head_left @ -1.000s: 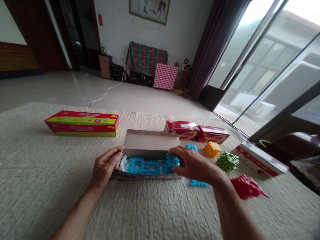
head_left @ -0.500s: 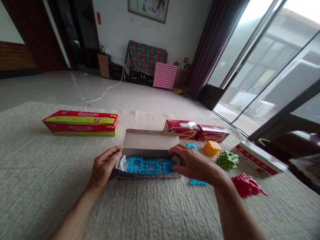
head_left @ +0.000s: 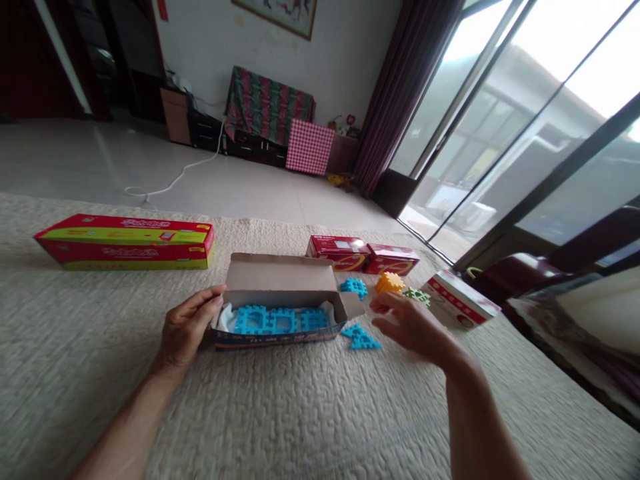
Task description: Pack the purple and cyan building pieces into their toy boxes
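My left hand [head_left: 187,327] pinches the left end of an open cardboard box [head_left: 277,342] between thumb and fingers. Several blue toothed plastic building pieces [head_left: 283,321] lie in it on white lining. To the right of the box, my right hand [head_left: 407,325] hovers with thumb and fingers apart and nothing visible between them. Beyond it are a stack of orange toothed pieces [head_left: 390,283] and green pieces [head_left: 419,297], partly covered by the hand. Blue triangular pieces [head_left: 363,339] lie by the box's right end, and a blue stack [head_left: 354,288] sits behind them.
A long red and yellow-green box [head_left: 125,243] lies at the left. Two red boxes [head_left: 337,252] stand end to end behind the open box. A white and red box [head_left: 460,300] is at the right. Everything rests on a quilted beige cover [head_left: 280,413].
My right hand has left the box's right end and moved right, toward the coloured pieces. The left hand stays on the box. The view has turned right; the red pieces no longer show.
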Tool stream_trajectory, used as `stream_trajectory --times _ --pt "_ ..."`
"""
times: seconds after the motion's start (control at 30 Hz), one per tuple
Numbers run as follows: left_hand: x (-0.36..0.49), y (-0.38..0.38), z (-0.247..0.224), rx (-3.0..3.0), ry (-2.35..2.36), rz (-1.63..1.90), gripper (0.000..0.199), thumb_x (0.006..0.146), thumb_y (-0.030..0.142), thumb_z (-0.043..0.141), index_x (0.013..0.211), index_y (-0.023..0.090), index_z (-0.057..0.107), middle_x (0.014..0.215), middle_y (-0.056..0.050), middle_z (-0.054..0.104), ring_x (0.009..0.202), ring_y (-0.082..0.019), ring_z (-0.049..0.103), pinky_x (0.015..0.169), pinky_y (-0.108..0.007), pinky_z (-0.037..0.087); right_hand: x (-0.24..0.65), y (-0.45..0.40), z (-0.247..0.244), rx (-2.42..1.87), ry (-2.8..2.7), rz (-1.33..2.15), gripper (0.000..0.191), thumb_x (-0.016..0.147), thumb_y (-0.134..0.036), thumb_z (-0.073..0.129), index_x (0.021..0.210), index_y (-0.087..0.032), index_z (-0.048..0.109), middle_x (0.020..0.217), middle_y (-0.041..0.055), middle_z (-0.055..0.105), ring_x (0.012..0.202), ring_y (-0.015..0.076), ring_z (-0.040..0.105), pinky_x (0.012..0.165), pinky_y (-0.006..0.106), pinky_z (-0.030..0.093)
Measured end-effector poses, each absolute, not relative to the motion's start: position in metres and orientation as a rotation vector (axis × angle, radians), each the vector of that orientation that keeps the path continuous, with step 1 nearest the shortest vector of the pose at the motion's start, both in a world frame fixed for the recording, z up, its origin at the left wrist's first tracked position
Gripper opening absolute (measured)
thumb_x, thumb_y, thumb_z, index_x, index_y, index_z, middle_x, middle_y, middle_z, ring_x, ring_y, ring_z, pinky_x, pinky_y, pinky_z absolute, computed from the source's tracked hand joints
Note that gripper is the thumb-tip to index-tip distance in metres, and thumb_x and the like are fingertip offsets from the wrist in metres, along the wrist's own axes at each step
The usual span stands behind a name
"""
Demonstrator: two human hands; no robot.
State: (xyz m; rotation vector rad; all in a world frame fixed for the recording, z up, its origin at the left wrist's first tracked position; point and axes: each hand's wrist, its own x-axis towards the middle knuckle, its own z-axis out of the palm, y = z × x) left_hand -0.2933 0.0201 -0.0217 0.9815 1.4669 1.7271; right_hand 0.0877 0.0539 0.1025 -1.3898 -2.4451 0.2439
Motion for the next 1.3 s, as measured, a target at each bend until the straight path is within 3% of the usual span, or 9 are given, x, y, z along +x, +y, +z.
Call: stream_trajectory --times 0.27,0.4,0.5,0.73,0.93,1.07,1.3 --pt "-0.295 0.02 -0.023 0.979 1.453 1.711 0.044 0.069 0.042 0.073 0.106 0.018 0.07 0.109 -0.005 0.071 0.102 -0.022 0.063 0.086 -0.028 0.05 0.107 0.082 0.06 -1.496 -2.305 0.219 0.032 0.078 -0.016 0.055 0.11 -0.016 0.059 0.109 0.0106 0.066 0.094 0.021 0.064 0.085 0.04 0.051" --pt "-0.296 0.02 -0.023 0.975 1.48 1.692 0.04 0.069 0.042 0.073 0.103 0.022 0.071 0.111 -0.003 0.071 0.111 -0.024 0.06 0.098 -0.032 0.046 0.098 0.112 0.051 -1.399 -2.293 0.109 0.046 0.071 -0.006 0.052 0.117 -0.014 0.055 0.125 0.0154 0.058 0.117 0.0245 0.055 0.101 0.043 0.043" --pt "-0.297 0.02 -0.023 0.988 1.503 1.693 0.039 0.07 0.042 0.072 0.103 0.022 0.071 0.111 -0.003 0.071 0.112 -0.025 0.059 0.1 -0.035 0.045 0.092 0.126 0.043 -1.372 -2.331 0.096 0.053 0.069 -0.006 0.052 0.121 -0.013 0.053 0.133 0.0169 0.052 0.124 0.0258 0.049 0.103 0.045 0.04" --pt "-0.298 0.019 -0.024 0.974 1.497 1.689 0.046 0.069 0.043 0.073 0.107 0.017 0.07 0.107 -0.005 0.071 0.101 -0.023 0.063 0.084 -0.028 0.051 0.096 0.145 0.03 -1.417 -2.407 0.161 0.038 0.072 -0.01 0.054 0.108 -0.018 0.061 0.126 0.0127 0.059 0.111 0.0252 0.059 0.097 0.041 0.046" --pt "-0.294 0.016 -0.019 0.956 1.463 1.725 0.04 0.069 0.041 0.074 0.103 0.02 0.072 0.1 -0.002 0.073 0.092 -0.017 0.064 0.076 -0.02 0.049 0.099 0.148 0.033 -1.43 -2.429 0.152 0.029 0.072 -0.013 0.054 0.098 -0.019 0.064 0.122 0.0124 0.062 0.108 0.0261 0.062 0.094 0.039 0.048" --pt "-0.292 0.016 -0.016 0.949 1.447 1.726 0.04 0.07 0.041 0.074 0.103 0.019 0.072 0.097 -0.003 0.073 0.087 -0.016 0.064 0.074 -0.02 0.048 0.102 0.151 0.03 -1.413 -2.457 0.116 0.032 0.069 -0.011 0.054 0.099 -0.018 0.063 0.128 0.0152 0.058 0.113 0.0278 0.06 0.096 0.04 0.046" --pt "-0.291 0.017 -0.016 0.968 1.454 1.726 0.043 0.07 0.043 0.073 0.103 0.016 0.072 0.1 -0.006 0.073 0.087 -0.018 0.065 0.072 -0.023 0.049 0.108 0.161 0.019 -1.347 -2.457 0.097 0.031 0.071 -0.014 0.053 0.1 -0.02 0.061 0.117 0.0103 0.064 0.102 0.0245 0.064 0.091 0.038 0.049"
